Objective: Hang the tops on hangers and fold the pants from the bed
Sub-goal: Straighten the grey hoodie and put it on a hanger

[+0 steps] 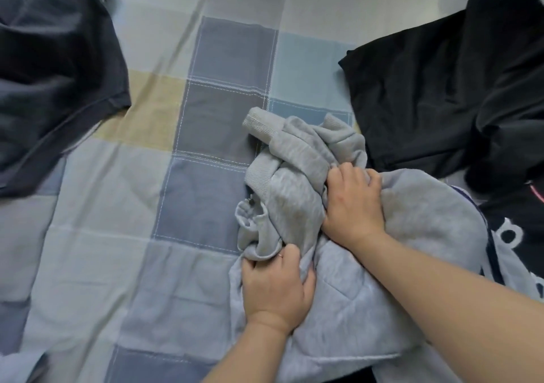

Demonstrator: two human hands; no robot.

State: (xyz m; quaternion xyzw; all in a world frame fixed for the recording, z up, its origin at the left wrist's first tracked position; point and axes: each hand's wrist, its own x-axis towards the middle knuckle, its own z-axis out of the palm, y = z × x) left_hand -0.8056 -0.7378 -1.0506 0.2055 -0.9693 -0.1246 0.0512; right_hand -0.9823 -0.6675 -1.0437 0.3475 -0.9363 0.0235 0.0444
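Observation:
A crumpled light grey sweatshirt (pixel 297 159) with ribbed cuffs lies bunched on the checked bedsheet (pixel 188 123), right of centre. My left hand (pixel 276 285) grips a fold of its fabric at the near edge of the bundle, fingers curled into the cloth. My right hand (pixel 353 203) grips the grey fabric higher up, fingers buried in the folds. A dark grey garment (pixel 53 68) lies spread at the upper left. A black garment (pixel 441 88) lies heaped at the upper right.
A dark piece with white print and a pink line (pixel 518 235) lies at the right edge, partly under the grey fabric. Bare checked sheet stretches across the middle and lower left of the bed.

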